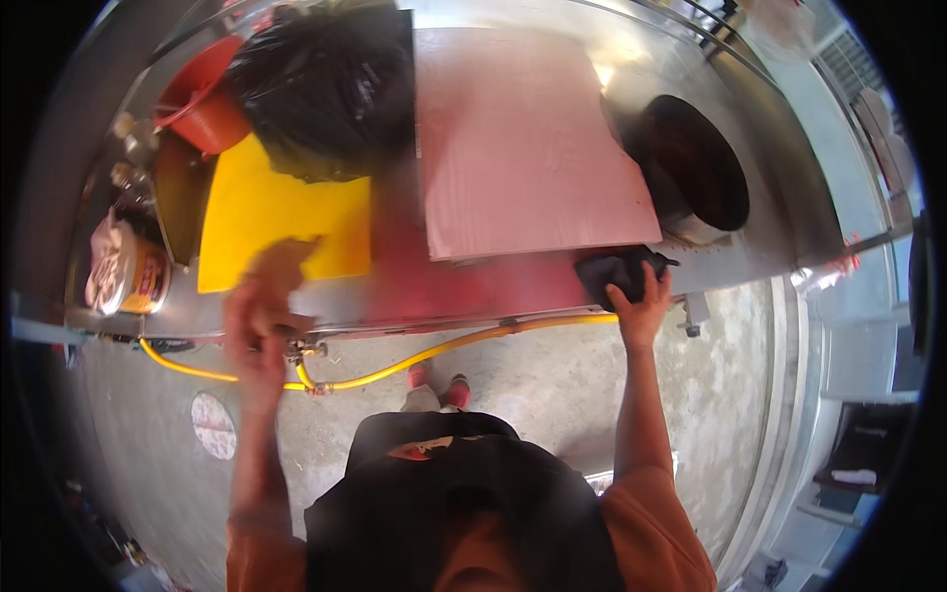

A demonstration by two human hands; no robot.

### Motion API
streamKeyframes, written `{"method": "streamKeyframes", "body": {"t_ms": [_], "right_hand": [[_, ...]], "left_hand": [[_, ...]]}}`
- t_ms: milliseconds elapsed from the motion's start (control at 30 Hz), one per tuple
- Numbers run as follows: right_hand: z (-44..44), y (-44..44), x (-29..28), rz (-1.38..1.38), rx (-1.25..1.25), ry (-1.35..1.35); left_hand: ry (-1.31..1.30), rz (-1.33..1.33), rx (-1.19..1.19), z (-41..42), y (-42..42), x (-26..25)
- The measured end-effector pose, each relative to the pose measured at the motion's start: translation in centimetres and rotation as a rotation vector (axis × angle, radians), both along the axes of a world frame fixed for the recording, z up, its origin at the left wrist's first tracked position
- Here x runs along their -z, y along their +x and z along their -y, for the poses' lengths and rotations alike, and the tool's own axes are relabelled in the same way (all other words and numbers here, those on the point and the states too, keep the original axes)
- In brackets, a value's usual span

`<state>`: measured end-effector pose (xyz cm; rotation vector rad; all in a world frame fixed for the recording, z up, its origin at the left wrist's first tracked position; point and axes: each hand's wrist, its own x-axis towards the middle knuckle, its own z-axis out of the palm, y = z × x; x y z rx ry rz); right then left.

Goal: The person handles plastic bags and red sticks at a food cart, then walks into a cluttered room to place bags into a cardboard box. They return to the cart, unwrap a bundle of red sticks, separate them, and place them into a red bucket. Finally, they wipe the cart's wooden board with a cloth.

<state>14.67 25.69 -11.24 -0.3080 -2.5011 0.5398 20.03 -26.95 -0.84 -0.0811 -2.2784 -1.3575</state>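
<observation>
My left hand (255, 325) is motion-blurred over the counter's front edge, at the left. It holds a limp tan piece (282, 268), too blurred to tell whether cloth or paper, in front of a yellow board (285, 222). My right hand (645, 303) grips a bunched black cloth or bag (618, 275) at the front edge. That bundle lies just below the near right corner of a large pink board (533, 155). Behind my right hand, a deep dark pot (684, 166) stands beside the board.
A black plastic bag (318, 89) overlaps the yellow board, next to a red bucket (203, 100). A labelled tub (140, 274) stands far left on the steel counter (784, 185). A yellow hose (422, 362) runs below the front edge. A round patterned stool top (214, 424) shows lower left.
</observation>
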Motion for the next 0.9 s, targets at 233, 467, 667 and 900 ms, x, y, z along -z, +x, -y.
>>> {"method": "streamKeyframes", "body": {"t_ms": [233, 467, 667, 900], "right_hand": [[-5.0, -1.9, 4.6, -0.084, -0.122, -0.053], [-2.3, -1.4, -5.5, -0.237, -0.086, -1.224], [2.0, -10.3, -10.8, -0.011, -0.379, -0.703], [14.1, -18.5, -5.8, 0.081, -0.583, -0.008]], "left_hand": [[0.426, 0.056, -0.105, 3.1, -2.0, -0.9], [1.064, 0.233, -0.124, 3.5, -2.7, -1.3], [0.926, 0.228, -0.142, 3.6, -2.0, 0.6], [0.405, 0.317, 0.02, -2.5, -5.2, 1.4]]}}
